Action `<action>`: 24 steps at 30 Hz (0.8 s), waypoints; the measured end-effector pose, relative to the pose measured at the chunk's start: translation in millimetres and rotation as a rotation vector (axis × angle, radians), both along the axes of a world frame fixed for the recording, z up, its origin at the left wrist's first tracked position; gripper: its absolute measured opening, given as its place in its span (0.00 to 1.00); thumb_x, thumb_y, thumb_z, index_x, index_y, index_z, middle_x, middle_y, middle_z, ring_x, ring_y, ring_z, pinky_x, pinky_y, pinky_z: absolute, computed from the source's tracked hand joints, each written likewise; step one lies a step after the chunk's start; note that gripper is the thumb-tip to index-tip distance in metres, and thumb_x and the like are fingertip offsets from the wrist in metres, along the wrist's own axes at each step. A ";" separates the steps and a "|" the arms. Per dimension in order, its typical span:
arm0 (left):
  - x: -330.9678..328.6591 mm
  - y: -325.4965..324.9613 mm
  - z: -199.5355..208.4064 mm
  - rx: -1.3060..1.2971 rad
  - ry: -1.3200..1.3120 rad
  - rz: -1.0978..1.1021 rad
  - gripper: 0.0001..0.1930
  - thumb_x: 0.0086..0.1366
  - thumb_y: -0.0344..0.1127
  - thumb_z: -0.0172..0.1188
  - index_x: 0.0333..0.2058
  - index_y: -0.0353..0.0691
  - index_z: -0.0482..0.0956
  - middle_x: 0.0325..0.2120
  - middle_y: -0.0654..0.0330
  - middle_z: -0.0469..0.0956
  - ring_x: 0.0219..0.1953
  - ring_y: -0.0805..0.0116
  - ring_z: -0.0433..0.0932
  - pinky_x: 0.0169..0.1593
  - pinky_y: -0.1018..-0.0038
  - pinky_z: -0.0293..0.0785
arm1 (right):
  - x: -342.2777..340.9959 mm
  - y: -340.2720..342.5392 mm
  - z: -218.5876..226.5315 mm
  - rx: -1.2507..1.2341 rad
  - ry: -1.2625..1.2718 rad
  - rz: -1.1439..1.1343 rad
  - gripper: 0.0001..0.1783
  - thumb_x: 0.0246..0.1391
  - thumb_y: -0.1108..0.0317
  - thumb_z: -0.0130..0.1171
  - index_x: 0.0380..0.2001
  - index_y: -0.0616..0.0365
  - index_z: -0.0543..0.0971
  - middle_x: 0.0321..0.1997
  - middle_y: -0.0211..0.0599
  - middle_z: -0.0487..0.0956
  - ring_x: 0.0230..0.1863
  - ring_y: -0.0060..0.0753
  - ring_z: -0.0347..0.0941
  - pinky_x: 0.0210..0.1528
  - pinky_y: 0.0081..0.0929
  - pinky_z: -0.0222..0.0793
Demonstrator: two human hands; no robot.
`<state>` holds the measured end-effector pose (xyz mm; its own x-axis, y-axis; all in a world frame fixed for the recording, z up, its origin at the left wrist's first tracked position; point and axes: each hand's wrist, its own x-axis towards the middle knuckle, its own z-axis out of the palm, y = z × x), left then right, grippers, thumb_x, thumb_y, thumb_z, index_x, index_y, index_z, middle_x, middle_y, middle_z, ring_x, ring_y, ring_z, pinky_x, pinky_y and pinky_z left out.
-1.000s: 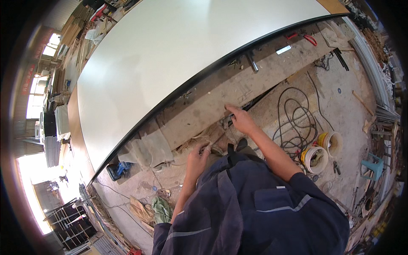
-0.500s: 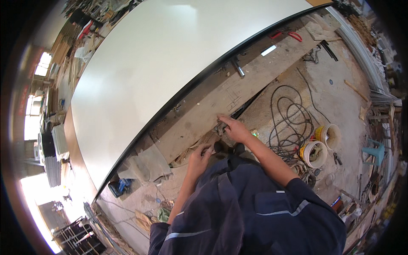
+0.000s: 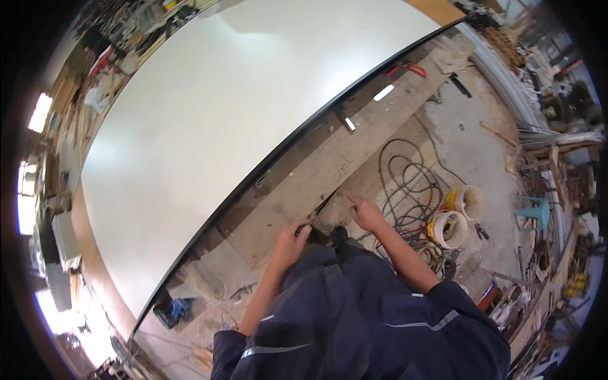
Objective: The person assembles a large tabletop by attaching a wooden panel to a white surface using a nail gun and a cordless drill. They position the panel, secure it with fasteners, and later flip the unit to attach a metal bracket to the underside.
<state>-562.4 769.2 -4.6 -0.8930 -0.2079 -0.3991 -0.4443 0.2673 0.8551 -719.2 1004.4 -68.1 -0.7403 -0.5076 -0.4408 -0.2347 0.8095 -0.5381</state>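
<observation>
My left hand (image 3: 291,242) is near the close edge of a long dusty board (image 3: 297,183), its fingers curled in. Something small and dark shows at its fingertips, too little to name. To the right, my right hand (image 3: 368,214) is held over the floor, away from the board, with the index finger stretched out and nothing visible in it. Pencil-like lines (image 3: 344,168) mark the board. Beyond lies a large white panel (image 3: 190,126) with a dark near edge, raised above the board.
Coiled dark cable (image 3: 405,174) lies on the floor to the right, beside two white-and-yellow buckets (image 3: 447,230). A teal stool (image 3: 536,214) stands farther right. A red-handled tool (image 3: 417,70) rests at the board's far end. A blue power tool (image 3: 179,310) sits under the panel's left corner.
My right hand has drawn back to the right, away from the board's edge and from my left hand. My left hand stays curled near the board. The whole view has shifted.
</observation>
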 end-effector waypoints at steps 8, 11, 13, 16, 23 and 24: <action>-7.2 -4.8 4.5 0.055 0.090 0.026 0.15 0.73 0.39 0.57 0.50 0.35 0.82 0.35 0.52 0.85 0.32 0.65 0.82 0.42 0.68 0.78 | 73.9 149.5 -65.3 -0.012 0.043 -0.346 0.21 0.48 0.64 0.62 0.44 0.64 0.83 0.44 0.54 0.85 0.46 0.52 0.83 0.50 0.43 0.77; -9.7 -4.5 31.8 -0.109 0.047 -0.108 0.14 0.73 0.38 0.57 0.49 0.36 0.83 0.37 0.53 0.86 0.37 0.63 0.83 0.45 0.68 0.78 | 100.4 209.0 -108.5 0.027 -0.176 -0.640 0.21 0.49 0.64 0.63 0.45 0.63 0.83 0.43 0.53 0.85 0.42 0.46 0.84 0.47 0.39 0.78; -16.1 -3.5 57.7 -0.110 0.039 -0.189 0.14 0.73 0.38 0.58 0.48 0.37 0.84 0.38 0.54 0.86 0.40 0.62 0.84 0.46 0.68 0.78 | 108.9 249.1 -132.4 0.060 -0.283 -0.710 0.23 0.49 0.64 0.64 0.48 0.63 0.82 0.44 0.54 0.85 0.44 0.51 0.83 0.48 0.41 0.78; -10.8 -0.9 88.3 0.063 0.038 -0.257 0.13 0.73 0.38 0.58 0.48 0.37 0.85 0.40 0.54 0.86 0.43 0.63 0.84 0.48 0.69 0.78 | 110.1 250.9 -117.1 -0.131 -0.452 -1.002 0.25 0.55 0.70 0.64 0.56 0.67 0.79 0.43 0.52 0.86 0.36 0.47 0.85 0.38 0.41 0.81; -70.4 59.1 146.3 0.293 0.145 -0.507 0.16 0.75 0.40 0.57 0.52 0.36 0.82 0.47 0.53 0.83 0.51 0.62 0.81 0.55 0.69 0.75 | 55.6 274.4 -93.4 -0.180 -0.537 -0.937 0.24 0.57 0.71 0.64 0.56 0.70 0.79 0.43 0.56 0.85 0.33 0.45 0.85 0.33 0.41 0.80; -90.4 77.5 147.9 0.309 0.184 -0.599 0.17 0.75 0.41 0.56 0.54 0.36 0.81 0.49 0.53 0.83 0.52 0.62 0.81 0.56 0.69 0.74 | 48.7 288.6 -105.8 -0.203 -0.539 -0.904 0.24 0.57 0.71 0.64 0.56 0.69 0.79 0.43 0.57 0.85 0.33 0.45 0.85 0.34 0.41 0.80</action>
